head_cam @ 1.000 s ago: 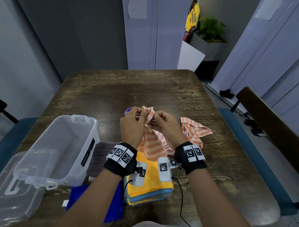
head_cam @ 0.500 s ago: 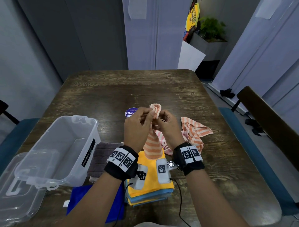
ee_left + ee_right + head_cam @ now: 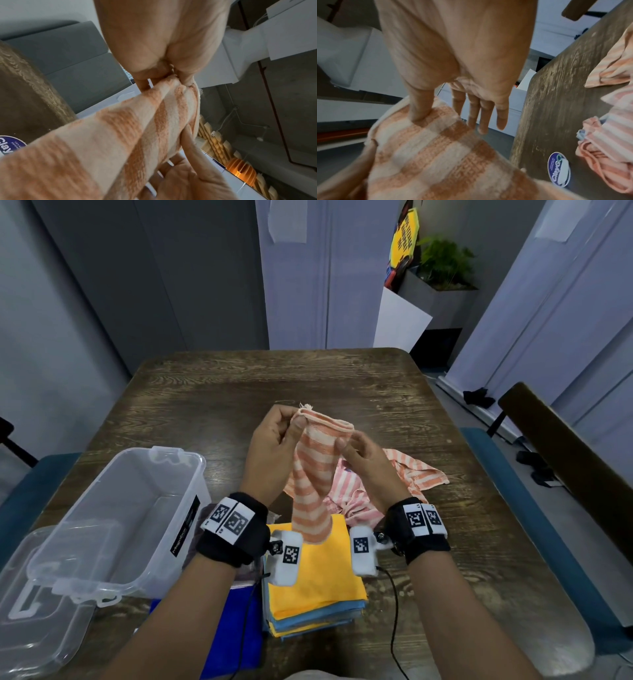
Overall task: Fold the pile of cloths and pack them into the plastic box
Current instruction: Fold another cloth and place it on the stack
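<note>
Cloths (image 3: 414, 474) share a dark wooden table (image 3: 222, 398), in a grey-walled room, with the clear plastic box (image 3: 178, 457) at left. Above the folded pile (image 3: 318, 573), left hand (image 3: 270, 446) and right hand (image 3: 366, 460), apart, pinch the striped cloth (image 3: 313, 474) by its top edge. Only wrist views show a round blue sticker (image 3: 559, 169).

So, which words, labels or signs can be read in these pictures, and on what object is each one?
"Clay": round blue sticker on the table, cut off by the picture's edge; its small print is blurred.
Black label on the plastic box: too small to read.
Yellow sign at the back: blurred.
Wrist markers: code patterns only, no words.
</note>
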`<state>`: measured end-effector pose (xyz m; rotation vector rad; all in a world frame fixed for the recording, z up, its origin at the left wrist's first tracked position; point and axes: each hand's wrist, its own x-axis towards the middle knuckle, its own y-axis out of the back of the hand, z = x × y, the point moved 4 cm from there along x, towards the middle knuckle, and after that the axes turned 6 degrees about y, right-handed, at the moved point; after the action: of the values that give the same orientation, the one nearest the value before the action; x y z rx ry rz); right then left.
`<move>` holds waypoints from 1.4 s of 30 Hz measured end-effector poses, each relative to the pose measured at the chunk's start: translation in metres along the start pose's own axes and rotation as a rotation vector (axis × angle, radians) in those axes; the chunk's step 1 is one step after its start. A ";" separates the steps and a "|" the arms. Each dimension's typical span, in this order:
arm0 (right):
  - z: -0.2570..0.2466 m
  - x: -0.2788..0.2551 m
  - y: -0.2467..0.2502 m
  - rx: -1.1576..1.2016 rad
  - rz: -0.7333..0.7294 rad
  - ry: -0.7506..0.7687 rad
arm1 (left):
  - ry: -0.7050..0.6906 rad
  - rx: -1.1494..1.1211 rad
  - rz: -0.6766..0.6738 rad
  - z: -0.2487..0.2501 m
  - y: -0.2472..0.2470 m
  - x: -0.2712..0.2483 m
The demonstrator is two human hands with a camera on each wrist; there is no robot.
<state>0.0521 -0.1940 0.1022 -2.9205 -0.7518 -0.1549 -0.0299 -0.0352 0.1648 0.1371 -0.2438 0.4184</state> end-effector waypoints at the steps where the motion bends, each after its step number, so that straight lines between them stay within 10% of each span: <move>1: -0.004 0.000 -0.007 0.056 -0.052 0.000 | -0.001 -0.017 -0.016 0.000 0.002 0.002; 11: -0.055 0.014 -0.017 -0.122 -0.045 0.269 | 0.049 0.068 0.148 -0.017 0.022 0.007; 22: -0.050 -0.003 -0.023 0.054 -0.081 -0.034 | -0.161 0.590 -0.120 -0.005 -0.015 0.018; 36: 0.046 -0.025 -0.031 -0.591 -0.428 -0.171 | -0.009 0.662 0.229 -0.012 0.075 0.009; 42: 0.070 -0.035 -0.056 -0.474 -0.434 -0.309 | 0.188 0.700 0.365 -0.056 0.130 -0.024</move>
<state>-0.0007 -0.1515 0.0338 -3.1995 -1.5930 0.1006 -0.0942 0.0834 0.1156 0.7434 0.0766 0.8655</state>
